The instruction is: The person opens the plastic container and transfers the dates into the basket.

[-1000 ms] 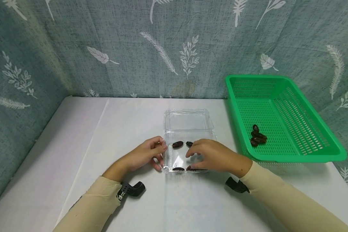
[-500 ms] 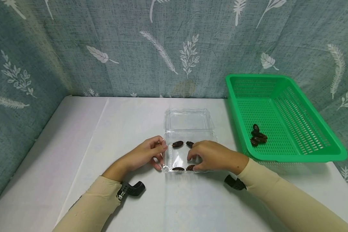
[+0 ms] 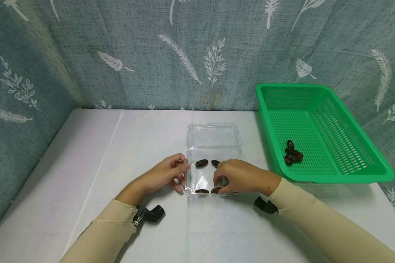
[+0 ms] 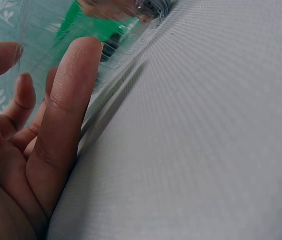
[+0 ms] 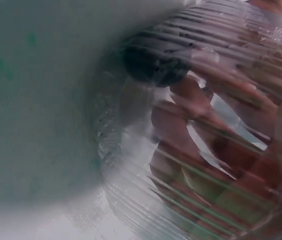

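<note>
Step in hand: placing dark brown dates (image 3: 202, 163) in the clear plastic clamshell box (image 3: 214, 160) mid-worktop. Left hand (image 3: 164, 175) grips its left wall; right hand (image 3: 238, 176), fingers curled, apparently pinches one date. Next: release, withdraw.

Head view looks down across the table; both wrist views press close against the clear box (image 3: 214, 160).

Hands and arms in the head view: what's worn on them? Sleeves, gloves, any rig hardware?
Both arms wear long, close-fitting cream sleeves that end at the wrists. The left hand and right hand are bare: no gloves, and no rings or watch show. A small black plastic camera mount sits under each wrist, the left mount on a strap with a small metal buckle, the right mount partly hidden. No cables show.
</note>
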The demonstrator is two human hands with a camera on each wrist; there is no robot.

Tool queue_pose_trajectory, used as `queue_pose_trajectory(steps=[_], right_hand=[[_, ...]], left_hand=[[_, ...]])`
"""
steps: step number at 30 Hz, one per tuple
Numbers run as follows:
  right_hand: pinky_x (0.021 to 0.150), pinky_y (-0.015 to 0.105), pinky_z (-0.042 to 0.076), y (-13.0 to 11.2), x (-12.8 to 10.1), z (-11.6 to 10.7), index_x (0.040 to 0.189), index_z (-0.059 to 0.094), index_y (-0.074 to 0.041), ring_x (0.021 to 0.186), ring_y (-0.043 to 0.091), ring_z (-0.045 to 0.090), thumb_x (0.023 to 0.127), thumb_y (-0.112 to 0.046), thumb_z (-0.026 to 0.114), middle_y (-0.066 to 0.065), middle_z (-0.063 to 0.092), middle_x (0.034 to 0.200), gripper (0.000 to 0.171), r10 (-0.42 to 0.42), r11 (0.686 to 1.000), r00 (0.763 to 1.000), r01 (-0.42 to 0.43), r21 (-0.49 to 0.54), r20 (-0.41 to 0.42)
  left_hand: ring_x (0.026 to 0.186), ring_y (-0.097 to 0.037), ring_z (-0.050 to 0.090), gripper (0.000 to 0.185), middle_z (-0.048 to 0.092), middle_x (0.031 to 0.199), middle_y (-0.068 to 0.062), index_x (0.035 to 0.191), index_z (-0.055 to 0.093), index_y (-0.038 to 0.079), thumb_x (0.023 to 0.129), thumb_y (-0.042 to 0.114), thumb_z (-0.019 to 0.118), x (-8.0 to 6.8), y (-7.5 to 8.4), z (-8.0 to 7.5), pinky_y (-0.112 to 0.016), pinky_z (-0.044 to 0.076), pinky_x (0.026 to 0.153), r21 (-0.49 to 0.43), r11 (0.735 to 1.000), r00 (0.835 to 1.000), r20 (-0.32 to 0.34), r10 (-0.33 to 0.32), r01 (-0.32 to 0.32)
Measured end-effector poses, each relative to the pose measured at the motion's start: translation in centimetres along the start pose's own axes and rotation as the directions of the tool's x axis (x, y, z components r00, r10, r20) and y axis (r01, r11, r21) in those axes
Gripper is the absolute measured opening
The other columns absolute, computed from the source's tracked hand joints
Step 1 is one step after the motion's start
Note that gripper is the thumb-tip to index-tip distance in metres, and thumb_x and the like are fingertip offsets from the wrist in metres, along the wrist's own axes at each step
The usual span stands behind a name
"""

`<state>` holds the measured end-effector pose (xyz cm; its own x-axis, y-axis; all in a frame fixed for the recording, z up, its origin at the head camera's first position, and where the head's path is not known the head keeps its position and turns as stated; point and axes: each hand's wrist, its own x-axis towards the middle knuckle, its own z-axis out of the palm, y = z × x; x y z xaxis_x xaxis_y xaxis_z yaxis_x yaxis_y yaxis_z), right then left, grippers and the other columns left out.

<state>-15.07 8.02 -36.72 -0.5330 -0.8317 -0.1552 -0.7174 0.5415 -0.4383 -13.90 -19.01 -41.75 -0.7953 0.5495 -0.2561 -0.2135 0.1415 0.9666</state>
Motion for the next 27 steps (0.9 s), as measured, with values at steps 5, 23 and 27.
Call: queue_pose_trajectory(steps=[5, 23, 27], right_hand=[[0.066, 0.017, 0.048, 0.1, 0.0, -0.1, 0.079, 0.075, -0.018, 0.074, 0.006, 0.056, 0.079, -0.018, 0.084, -0.008, 0.062, 0.079, 0.008, 0.006, 1.0, 1.0, -0.006, 0.003, 0.018], [0.068, 0.021, 0.046, 0.1, -0.2, -0.2, 0.077, 0.071, -0.018, 0.074, 0.006, 0.05, 0.08, -0.017, 0.082, -0.009, 0.061, 0.08, 0.012, 0.025, 1.0, 0.998, -0.025, -0.011, -0.064], [0.074, 0.025, 0.051, -0.1, -0.8, -0.3, 0.081, 0.072, -0.019, 0.084, 0.01, 0.057, 0.082, -0.019, 0.082, -0.009, 0.065, 0.089, 0.01, 0.046, 0.998, 0.991, -0.052, -0.046, -0.125]], left_hand=[[0.071, -0.02, 0.065, 0.026, 0.059, 0.093, -0.01, 0.113, 0.044, -0.002, 0.106, 0.023, 0.049, 0.2, 0.2, 0.1, -0.042, 0.065, 0.063, 0.008, 1.0, 1.0, 0.001, -0.006, 0.006], [0.072, -0.02, 0.065, 0.028, 0.055, 0.093, -0.009, 0.113, 0.044, -0.001, 0.106, 0.025, 0.049, 0.2, 0.0, 0.1, -0.048, 0.065, 0.064, 0.023, 1.0, 1.0, -0.013, -0.011, 0.011], [0.072, -0.02, 0.065, 0.028, 0.055, 0.092, -0.008, 0.113, 0.044, -0.002, 0.106, 0.024, 0.049, 0.2, 0.1, 0.2, -0.048, 0.065, 0.063, 0.027, 1.0, 1.0, -0.009, -0.012, 0.012]])
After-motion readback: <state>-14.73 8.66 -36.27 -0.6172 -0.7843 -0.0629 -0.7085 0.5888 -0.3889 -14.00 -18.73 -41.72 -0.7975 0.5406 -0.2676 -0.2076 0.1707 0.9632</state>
